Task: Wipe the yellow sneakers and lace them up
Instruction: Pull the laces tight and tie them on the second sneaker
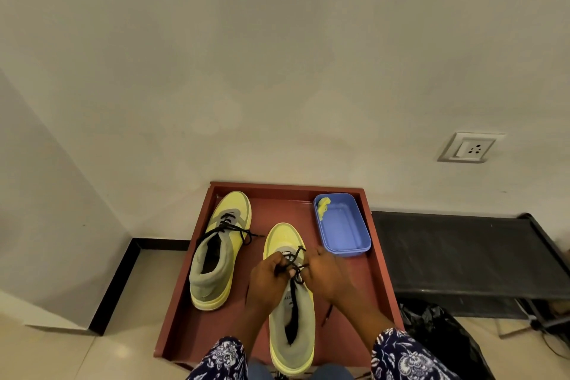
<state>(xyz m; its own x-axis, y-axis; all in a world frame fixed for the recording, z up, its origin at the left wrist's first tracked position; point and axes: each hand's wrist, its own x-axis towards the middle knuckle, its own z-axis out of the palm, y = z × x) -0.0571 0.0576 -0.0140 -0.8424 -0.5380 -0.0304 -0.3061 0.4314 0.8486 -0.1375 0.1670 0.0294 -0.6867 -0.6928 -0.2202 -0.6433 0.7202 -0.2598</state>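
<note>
Two yellow and grey sneakers stand on a red-brown table top, toes pointing away from me. The left sneaker has its black lace threaded, with loose ends lying to its right. The right sneaker is directly in front of me. Over its tongue my left hand and my right hand each pinch part of its black lace. One lace strand hangs down into the shoe's opening. A blue plastic tub at the back right holds a yellow cloth in its far corner.
The table stands against a white wall with a socket plate at the right. A black mesh cot sits right of the table, with a black plastic bag below it. Beige floor tiles lie to the left.
</note>
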